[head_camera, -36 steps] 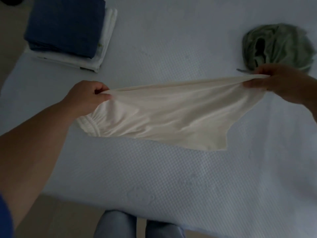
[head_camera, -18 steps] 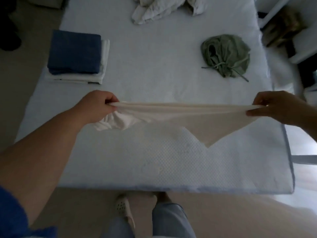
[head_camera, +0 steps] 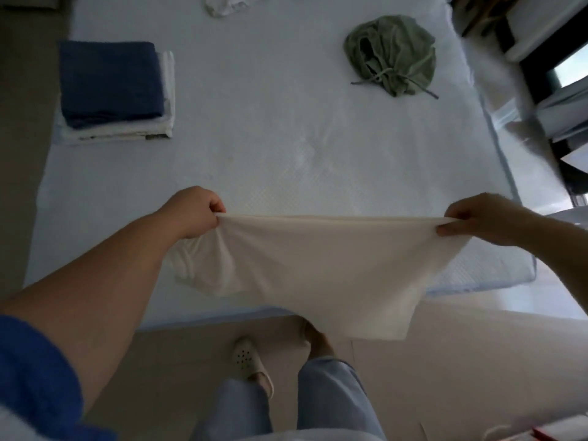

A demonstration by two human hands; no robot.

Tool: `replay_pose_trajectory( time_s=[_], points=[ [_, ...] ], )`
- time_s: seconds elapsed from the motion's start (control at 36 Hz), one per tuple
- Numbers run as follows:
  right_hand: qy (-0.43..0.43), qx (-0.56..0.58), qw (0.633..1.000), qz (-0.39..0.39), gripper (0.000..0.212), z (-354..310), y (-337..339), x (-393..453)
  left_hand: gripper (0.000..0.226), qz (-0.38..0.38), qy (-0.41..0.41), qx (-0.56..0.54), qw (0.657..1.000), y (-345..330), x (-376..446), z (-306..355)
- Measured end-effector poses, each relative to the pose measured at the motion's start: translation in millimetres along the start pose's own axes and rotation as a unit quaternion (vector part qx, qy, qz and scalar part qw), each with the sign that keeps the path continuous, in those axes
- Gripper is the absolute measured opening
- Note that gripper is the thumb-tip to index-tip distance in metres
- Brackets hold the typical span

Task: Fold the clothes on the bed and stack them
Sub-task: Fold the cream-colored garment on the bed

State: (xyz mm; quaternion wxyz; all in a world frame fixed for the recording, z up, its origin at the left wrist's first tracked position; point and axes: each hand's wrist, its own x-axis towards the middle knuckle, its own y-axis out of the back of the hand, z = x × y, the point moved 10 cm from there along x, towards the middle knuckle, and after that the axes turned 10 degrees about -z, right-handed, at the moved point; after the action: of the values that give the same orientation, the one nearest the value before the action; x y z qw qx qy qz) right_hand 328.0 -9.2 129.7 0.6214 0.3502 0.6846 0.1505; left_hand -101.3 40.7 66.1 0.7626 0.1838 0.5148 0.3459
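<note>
I hold a cream garment [head_camera: 318,268] stretched out in the air over the near edge of the bed [head_camera: 270,148]. My left hand [head_camera: 194,211] grips its left end in a fist, where the cloth bunches. My right hand [head_camera: 477,218] pinches its right end between thumb and fingers. The cloth hangs down past the mattress edge towards the floor. A folded stack with a dark blue piece [head_camera: 108,81] on top of white ones lies at the bed's far left. A crumpled green garment [head_camera: 391,52] with drawstrings lies at the far right.
A white crumpled cloth [head_camera: 229,4] shows at the bed's far edge. My legs and a slipper [head_camera: 248,361] stand on the beige floor in front of the bed. Dark furniture [head_camera: 541,58] stands beyond the right side of the mattress.
The cream garment has come back towards me and now hangs lower, past the mattress edge. Both hands kept their hold. The view has shifted back from the bed.
</note>
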Motion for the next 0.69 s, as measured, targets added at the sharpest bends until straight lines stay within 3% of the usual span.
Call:
replay_pose_trajectory(
  time_s=[0.19,0.47,0.69],
  points=[
    [-0.005,0.011,1.000,0.003,0.033,36.9,-28.2,96.6,0.020,0.092,0.095,-0.065,0.989,-42.1,73.2,-14.8],
    [-0.025,0.182,0.983,0.013,0.018,105.5,-15.3,250.1,0.023,0.161,0.192,-0.119,0.961,-44.1,197.8,15.9],
    [-0.055,0.272,0.959,0.057,0.018,127.6,-0.1,338.9,0.023,0.199,0.180,-0.072,0.961,-27.8,264.5,34.3]
  ],
)
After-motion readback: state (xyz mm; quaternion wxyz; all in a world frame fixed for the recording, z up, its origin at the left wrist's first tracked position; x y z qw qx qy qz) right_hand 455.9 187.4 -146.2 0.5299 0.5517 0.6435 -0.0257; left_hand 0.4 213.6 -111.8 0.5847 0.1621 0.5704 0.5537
